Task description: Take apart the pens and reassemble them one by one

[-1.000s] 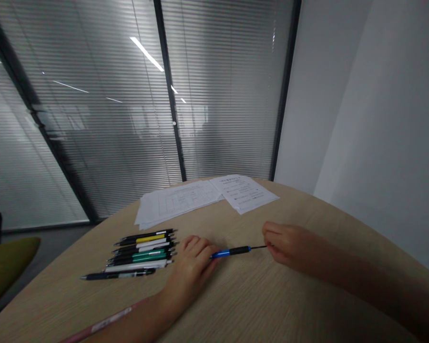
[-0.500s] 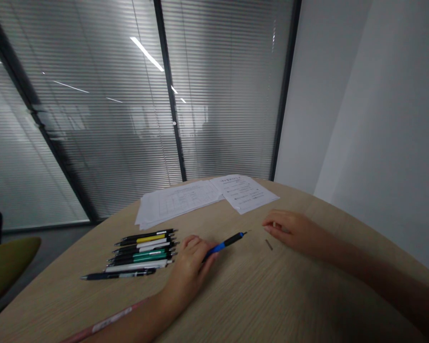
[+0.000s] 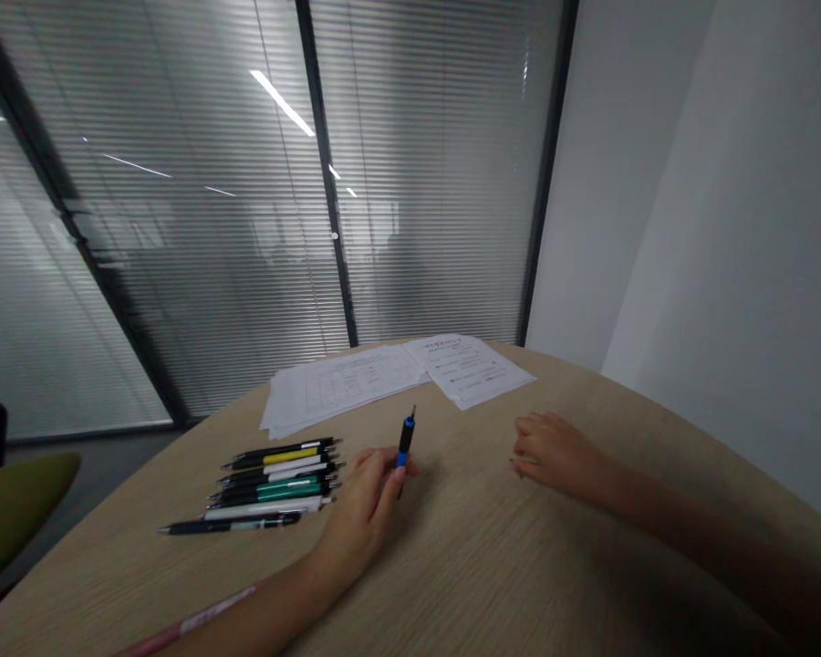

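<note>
My left hand (image 3: pixel 359 520) rests on the wooden table (image 3: pixel 493 566) and grips a blue and black pen (image 3: pixel 405 443) that stands nearly upright, its thin tip pointing away from me. A row of several pens (image 3: pixel 274 484) lies side by side just left of that hand, in black, yellow, green and white. My right hand (image 3: pixel 554 456) sits on the table to the right, fingers loosely curled, holding nothing that I can see. Whatever lies beneath it is hidden.
Stacked printed papers (image 3: pixel 342 388) and a separate sheet (image 3: pixel 469 370) lie at the table's far edge. A pink strip (image 3: pixel 215 616) runs along the near edge under my left forearm. Window blinds stand behind the table, with an olive chair (image 3: pixel 14 506) at left.
The pen has swung from lying sideways to upright in my left hand. My right hand has moved away from it, and the small grey piece seen earlier no longer shows.
</note>
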`<state>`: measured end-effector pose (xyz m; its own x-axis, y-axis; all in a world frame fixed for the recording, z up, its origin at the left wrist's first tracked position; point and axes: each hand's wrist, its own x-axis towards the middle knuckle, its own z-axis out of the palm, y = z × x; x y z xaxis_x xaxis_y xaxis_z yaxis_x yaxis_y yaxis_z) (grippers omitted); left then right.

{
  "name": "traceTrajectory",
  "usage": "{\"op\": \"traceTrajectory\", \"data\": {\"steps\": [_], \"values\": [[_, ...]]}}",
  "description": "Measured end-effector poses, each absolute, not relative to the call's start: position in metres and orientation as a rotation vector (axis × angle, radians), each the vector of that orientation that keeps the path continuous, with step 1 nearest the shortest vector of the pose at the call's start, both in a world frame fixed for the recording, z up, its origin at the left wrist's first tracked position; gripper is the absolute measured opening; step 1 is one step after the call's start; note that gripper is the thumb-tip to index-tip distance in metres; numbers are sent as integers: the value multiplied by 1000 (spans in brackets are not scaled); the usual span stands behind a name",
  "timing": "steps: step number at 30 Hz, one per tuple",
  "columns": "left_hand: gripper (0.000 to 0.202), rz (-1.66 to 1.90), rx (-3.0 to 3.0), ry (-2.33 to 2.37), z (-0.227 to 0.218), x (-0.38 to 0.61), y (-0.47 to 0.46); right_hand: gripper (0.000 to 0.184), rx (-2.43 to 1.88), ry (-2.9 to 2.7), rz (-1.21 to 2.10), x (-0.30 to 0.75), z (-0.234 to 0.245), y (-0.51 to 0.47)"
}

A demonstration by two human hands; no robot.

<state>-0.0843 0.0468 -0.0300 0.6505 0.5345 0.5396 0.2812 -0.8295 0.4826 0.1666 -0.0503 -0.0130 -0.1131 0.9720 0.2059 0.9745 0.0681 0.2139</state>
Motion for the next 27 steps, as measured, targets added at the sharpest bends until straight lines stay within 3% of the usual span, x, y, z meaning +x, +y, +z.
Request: {"op": "traceTrajectory", "data": {"steps": [11,17,27], "values": [[15,1025,2611,620,-32,-83,48,15,-2048,-2269,-467,158,-30,-44],[9,1096,2824,453,-32,-82,47,13,-2034,-2127,-261,146,-15,-51],[10,1076,2910,409,-31,-81,44,13,-2122,-2381,-209,137,-18,-56]]}}
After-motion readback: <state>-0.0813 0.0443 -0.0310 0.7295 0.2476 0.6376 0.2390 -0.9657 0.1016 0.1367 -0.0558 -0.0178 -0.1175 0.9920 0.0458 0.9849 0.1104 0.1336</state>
